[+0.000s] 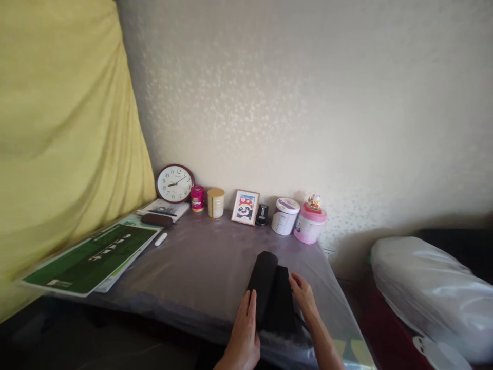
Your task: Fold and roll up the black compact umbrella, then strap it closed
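Observation:
A long, black, rounded roll (263, 277) lies near the front edge of the table. Along its right side runs a flat black flap (282, 303); I cannot tell what kind of item they form. My left hand (243, 334) rests against the roll's left side, fingers straight and close together, its thumb partly hidden. At the flap's right edge, my right hand (304, 295) has its fingers curled in a pinch. Below that hand a thin dark strap or cord (301, 322) shows.
Along the wall stand a clock (175, 183), a pink can (197, 199), a yellow-lidded can (215, 203), a panda picture frame (245, 207), a black stapler-like item (262, 215) and two tubs (285, 217). Green sheets (100, 254) lie left, near a white marker-like item (160, 239).

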A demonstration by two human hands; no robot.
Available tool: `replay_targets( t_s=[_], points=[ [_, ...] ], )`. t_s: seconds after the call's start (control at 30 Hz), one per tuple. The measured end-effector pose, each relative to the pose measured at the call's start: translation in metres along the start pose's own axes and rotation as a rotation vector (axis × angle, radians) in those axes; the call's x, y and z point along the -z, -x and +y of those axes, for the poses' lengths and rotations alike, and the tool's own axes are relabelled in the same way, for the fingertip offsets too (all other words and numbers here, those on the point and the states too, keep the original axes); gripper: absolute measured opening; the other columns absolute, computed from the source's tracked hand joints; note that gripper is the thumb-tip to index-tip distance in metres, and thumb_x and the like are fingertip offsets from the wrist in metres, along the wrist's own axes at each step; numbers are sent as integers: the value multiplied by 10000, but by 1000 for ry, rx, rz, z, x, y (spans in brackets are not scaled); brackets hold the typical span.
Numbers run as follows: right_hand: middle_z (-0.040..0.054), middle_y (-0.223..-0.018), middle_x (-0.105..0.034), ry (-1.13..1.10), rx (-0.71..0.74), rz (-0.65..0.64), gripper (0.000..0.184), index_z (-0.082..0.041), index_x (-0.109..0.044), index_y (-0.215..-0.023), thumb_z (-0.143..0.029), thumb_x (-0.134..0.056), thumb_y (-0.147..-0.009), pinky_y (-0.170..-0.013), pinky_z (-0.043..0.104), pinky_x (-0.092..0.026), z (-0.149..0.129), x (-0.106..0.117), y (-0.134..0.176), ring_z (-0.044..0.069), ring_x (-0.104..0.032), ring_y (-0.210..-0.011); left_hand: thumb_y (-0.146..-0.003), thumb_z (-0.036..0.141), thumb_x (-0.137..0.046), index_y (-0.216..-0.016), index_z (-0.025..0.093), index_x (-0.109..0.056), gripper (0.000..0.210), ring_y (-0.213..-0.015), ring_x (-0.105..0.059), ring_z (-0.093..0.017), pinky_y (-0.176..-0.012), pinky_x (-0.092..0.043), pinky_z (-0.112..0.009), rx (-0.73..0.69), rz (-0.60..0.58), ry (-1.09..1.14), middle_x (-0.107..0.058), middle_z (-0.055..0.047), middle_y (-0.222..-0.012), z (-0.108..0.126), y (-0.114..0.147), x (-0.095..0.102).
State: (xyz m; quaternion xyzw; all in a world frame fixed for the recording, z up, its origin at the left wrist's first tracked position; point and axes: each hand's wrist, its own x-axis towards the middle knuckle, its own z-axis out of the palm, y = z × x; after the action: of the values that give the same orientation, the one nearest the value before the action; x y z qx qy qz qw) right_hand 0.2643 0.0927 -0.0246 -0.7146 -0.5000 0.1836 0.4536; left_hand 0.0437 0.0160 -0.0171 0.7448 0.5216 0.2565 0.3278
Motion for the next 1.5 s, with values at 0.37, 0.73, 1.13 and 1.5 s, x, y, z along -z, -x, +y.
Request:
replay_targets(
  t_s=[0.37,0.73,1.13,1.5],
  points=[
    [74,-733,-700,149,64,-32,407,-147,-646,-945,-454,-533,-703,-645,316,-490,-24,-14,10,234,-657,-707,-585,-45,-370,-1410,142,-65,899,-1371,-75,-188,-1122,-167,-348,0,-11,-15,-67,-78,-1501,3,3,0],
    [76,-768,-706,279,248,8,238,-206,-643,-856,-327,-454,-776,-637,294,-487,-20,-37,10,232,-667,-748,-582,-36,-372,-1409,137,-60,901,-1371,-61,-193,-1122,-164,-352,-11,-3,-4,-53,-79,-1499,4,4,-1],
    [109,-889,-697,163,176,-36,329,-152,-601,-1034,-321,-453,-794,-705,314,-483,-53,-41,16,237,-650,-832,-579,-34,-382,-1405,97,-60,896,-1369,-92,-189,-1117,-169,-334,10,-3,-18,-69,-124,-1496,3,3,-1],
    [29,-670,-659,107,-15,-281,383,-116,-556,-1126,-266,-521,-776,-493,248,-480,-87,-35,7,164,-615,-558,-616,-37,-379,-1402,97,-62,858,-1365,-134,-184,-1107,-201,-320,5,14,23,-92,-135,-1494,-2,3,2]
  ],
)
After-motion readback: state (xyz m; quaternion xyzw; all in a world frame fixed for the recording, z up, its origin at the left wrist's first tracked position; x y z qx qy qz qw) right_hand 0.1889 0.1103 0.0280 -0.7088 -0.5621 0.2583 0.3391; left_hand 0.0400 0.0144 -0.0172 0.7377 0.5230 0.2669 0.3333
